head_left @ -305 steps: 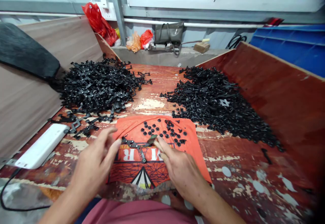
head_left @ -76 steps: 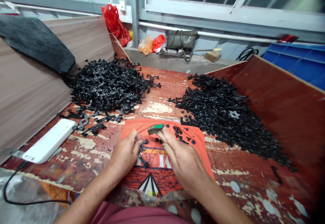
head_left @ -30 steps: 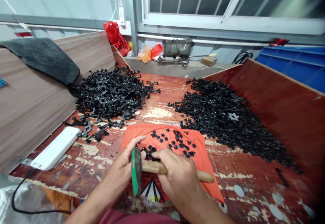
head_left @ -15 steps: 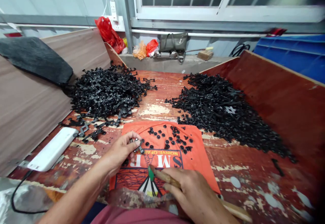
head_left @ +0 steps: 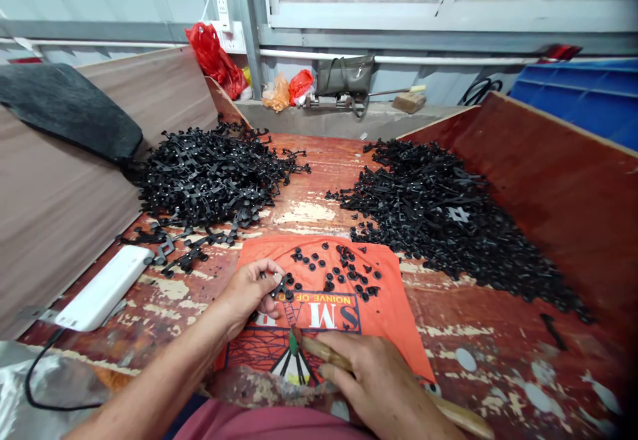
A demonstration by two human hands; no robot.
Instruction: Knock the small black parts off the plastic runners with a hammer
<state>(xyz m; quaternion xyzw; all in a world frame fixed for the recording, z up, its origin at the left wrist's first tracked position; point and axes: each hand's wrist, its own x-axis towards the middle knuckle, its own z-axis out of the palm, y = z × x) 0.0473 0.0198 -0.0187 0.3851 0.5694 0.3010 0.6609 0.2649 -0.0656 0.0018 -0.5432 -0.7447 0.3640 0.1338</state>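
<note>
My left hand [head_left: 253,292] pinches a small black jointed bracket [head_left: 282,286] over the left part of an orange printed cloth [head_left: 391,314]. Its free end sticks out to the right, close to loose black round studs [head_left: 329,286] scattered on the cloth. Fingers hide the rest of the bracket. My right hand [head_left: 386,377] is wrapped round the wooden handle of a hammer [head_left: 323,352]. The small green-sided hammer head [head_left: 293,341] is over the cloth's print, below the left hand; whether it touches the cloth I cannot tell.
A heap of black jointed brackets [head_left: 204,177] lies at the left, another heap of black parts [head_left: 428,207] at the right. A white power bank [head_left: 104,287] with a black cable lies at the left edge. Wooden boards [head_left: 563,161] wall both sides; a blue crate [head_left: 583,98] stands behind.
My left hand has shifted slightly right with the bracket, bringing its end nearer the loose studs. The right hand and hammer have hardly moved. The view has shifted slightly.
</note>
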